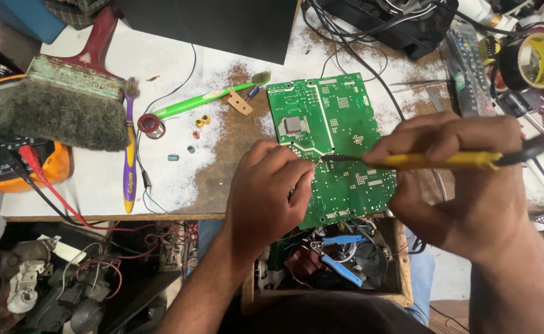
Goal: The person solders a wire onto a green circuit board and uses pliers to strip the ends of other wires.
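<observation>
A green circuit board (340,130) lies on the worn white worktable (98,179), its near end hanging over the table's front edge. My left hand (270,196) rests on the board's left edge with fingers curled, pinching something too small to make out. My right hand (463,185) grips a yellow soldering iron (445,161) like a pen. The iron's dark tip points left and touches the board just beside my left fingertips.
A big paintbrush (61,93), a purple toothbrush (128,154) and a green toothbrush (210,96) lie at left. An orange multimeter (12,164) with red lead sits at the left edge. Tape roll (538,59), remote (466,68) and cables crowd the right. An open drawer of tools (340,260) is below the board.
</observation>
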